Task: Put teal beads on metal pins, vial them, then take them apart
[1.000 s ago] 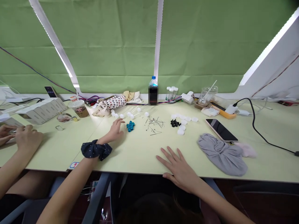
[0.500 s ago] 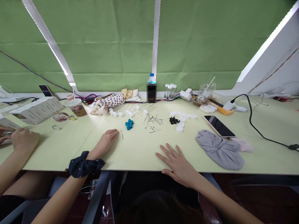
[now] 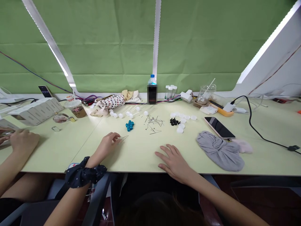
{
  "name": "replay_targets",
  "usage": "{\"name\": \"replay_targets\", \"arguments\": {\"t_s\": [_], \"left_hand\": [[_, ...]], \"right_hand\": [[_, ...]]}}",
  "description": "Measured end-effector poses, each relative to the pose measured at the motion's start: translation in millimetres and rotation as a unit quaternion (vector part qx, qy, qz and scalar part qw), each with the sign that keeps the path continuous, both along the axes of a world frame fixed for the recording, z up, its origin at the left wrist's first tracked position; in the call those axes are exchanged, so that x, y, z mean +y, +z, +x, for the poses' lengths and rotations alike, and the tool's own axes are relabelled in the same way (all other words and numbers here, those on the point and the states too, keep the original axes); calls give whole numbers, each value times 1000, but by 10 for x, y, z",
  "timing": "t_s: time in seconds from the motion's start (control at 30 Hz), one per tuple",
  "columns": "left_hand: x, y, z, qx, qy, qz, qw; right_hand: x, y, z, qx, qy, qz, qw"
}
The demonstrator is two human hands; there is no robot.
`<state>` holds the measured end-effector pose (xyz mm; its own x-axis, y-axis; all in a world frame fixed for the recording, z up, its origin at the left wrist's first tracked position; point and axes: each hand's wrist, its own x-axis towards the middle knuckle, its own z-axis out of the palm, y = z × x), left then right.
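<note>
My left hand (image 3: 107, 145), with a dark dotted scrunchie (image 3: 84, 172) on the wrist, pinches a thin bent metal wire (image 3: 125, 137) just above the table. My right hand (image 3: 175, 163) lies palm down near the front edge, fingers stretched out and holding nothing. Ahead of the left hand sits a cluster of shiny blue beads (image 3: 129, 126). A loose heap of similar bent metal wires (image 3: 154, 123) lies between the two hands, farther back. Small black pieces (image 3: 174, 121) and several white caps (image 3: 180, 129) are beyond my right hand.
Clear tubes with white caps (image 3: 141, 110) lie at the back; others (image 3: 170, 91) stand upright beside a bottle (image 3: 152, 81). At right are a phone (image 3: 219, 127) and a grey cloth (image 3: 219, 150). Another person's hand (image 3: 24, 141) is at left, near white boxes (image 3: 36, 111).
My left hand has lifted the bent wire from the table, its fingers now pinched on it. My right hand has shifted slightly left, its fingers closer together.
</note>
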<state>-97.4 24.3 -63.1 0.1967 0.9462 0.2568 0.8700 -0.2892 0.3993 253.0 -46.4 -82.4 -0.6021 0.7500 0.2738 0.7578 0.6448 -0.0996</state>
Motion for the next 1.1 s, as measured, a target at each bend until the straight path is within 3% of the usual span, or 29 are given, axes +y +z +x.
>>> {"name": "replay_targets", "arguments": {"t_s": [0.1,0.3,0.47,0.53,0.67,0.77,0.87,1.0,1.1], "left_hand": [[-88,-27,27,29,1,-19,999],[-109,-108,132,84,61,-6,995],[-205,-128,445,33,-13,11,999],[-269,-117,656,-6,-59,6,998],[-357,-120,1061,-31,-137,23,990],[-368,-129,1231,-15,-167,35,985],[-341,-76,1269,-22,-164,32,986],[-187,89,1119,-34,-192,42,980],[58,143,864,-10,-112,114,987]], "right_hand": [[26,-19,-45,11,-5,6,1000],[13,-38,-33,28,-5,10,1000],[69,17,-57,142,-1,-31,989],[131,57,-114,238,-14,-95,966],[281,126,-256,394,-66,-234,886],[363,148,-309,453,-86,-275,844],[408,164,-300,479,-79,-293,824],[455,210,-256,446,-87,-278,846],[497,266,-233,380,-119,-205,894]]}}
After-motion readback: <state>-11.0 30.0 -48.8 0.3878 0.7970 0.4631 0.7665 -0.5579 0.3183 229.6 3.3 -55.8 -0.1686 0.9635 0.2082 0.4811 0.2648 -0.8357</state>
